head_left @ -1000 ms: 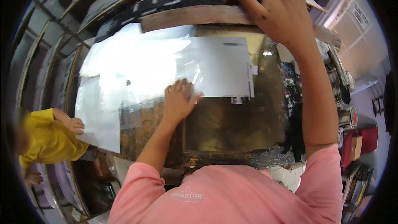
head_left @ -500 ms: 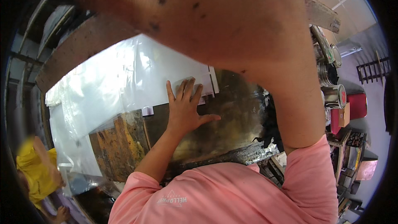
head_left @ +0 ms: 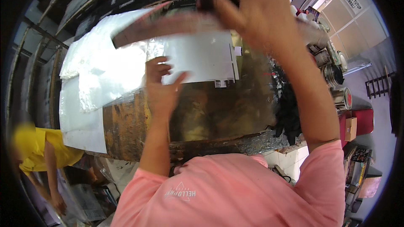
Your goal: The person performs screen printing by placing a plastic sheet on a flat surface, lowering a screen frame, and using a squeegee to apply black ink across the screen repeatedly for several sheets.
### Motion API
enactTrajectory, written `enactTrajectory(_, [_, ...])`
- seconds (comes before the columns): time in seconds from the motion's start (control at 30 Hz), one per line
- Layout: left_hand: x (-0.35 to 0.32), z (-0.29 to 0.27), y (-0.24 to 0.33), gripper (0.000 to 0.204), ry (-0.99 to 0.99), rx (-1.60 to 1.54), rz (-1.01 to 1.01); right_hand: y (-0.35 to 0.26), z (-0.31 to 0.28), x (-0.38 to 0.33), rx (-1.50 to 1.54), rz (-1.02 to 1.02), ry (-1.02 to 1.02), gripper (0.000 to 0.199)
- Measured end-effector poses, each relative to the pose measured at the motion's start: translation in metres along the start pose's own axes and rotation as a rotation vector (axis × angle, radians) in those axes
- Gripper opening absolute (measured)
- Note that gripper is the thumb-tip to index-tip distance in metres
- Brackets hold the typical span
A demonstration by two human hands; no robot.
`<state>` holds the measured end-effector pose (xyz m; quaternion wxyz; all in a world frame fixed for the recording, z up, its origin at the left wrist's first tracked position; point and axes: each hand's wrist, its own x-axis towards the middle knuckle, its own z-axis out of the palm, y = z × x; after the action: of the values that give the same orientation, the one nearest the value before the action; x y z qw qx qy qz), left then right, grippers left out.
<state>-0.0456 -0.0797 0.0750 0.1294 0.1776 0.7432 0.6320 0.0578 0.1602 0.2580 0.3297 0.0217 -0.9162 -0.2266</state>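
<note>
Bar [head_left: 168,29]: crosswise, beyond left fingers [head_left: 156,61], nearer right fingers [head_left: 228,13]
Right grip: blurred at bar, hold unclear
Left grip: parted, half-curled, apparently empty, beside white sheet [head_left: 200,56]

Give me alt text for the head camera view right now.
The blurred right hand is at a wooden bar over a stained table; the left hand, partly curled, is near shiny plastic sheets. Someone in yellow is at far left.

Plastic sheets [head_left: 97,69] lie on the left of the counter [head_left: 126,120], a smooth sheet [head_left: 204,59] just right of them; a bar [head_left: 172,28], blurred, seems to cross above their far part. Cans [head_left: 341,98] stand right of the counter, a box [head_left: 350,128] nearer, a person [head_left: 52,147] at left
</note>
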Motion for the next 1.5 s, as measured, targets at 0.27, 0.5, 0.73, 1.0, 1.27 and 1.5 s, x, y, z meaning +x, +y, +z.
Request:
enactTrajectory(0.27, [-0.061,-0.06,-0.064,0.083,0.018,0.545,0.274,-0.086,0.069,-0.111,0.434,0.134,-0.583,0.038])
enactTrajectory(0.5, [-0.065,-0.057,-0.087,0.096,0.02,0.844,0.291,-0.12,0.097,-0.133,0.353,0.211,-0.535,0.03])
enactTrajectory(0.73, [-0.07,-0.064,-0.078,0.101,-0.033,0.807,0.183,-0.052,0.244,-0.064,0.192,0.236,-0.246,0.022])
enactTrajectory(1.0, [-0.066,-0.057,-0.077,0.105,0.042,0.641,0.29,0.012,0.24,-0.035,0.391,0.168,-0.624,0.052])
enactTrajectory(1.27, [-0.055,-0.022,-0.014,0.1,0.162,-0.343,0.217,-0.085,-0.01,-0.079,0.38,0.345,-0.389,0.046])
enactTrajectory(1.5, [-0.012,-0.025,-0.045,0.107,-0.025,1.174,0.184,-0.012,-0.017,0.012,0.177,0.245,0.082,0.032])
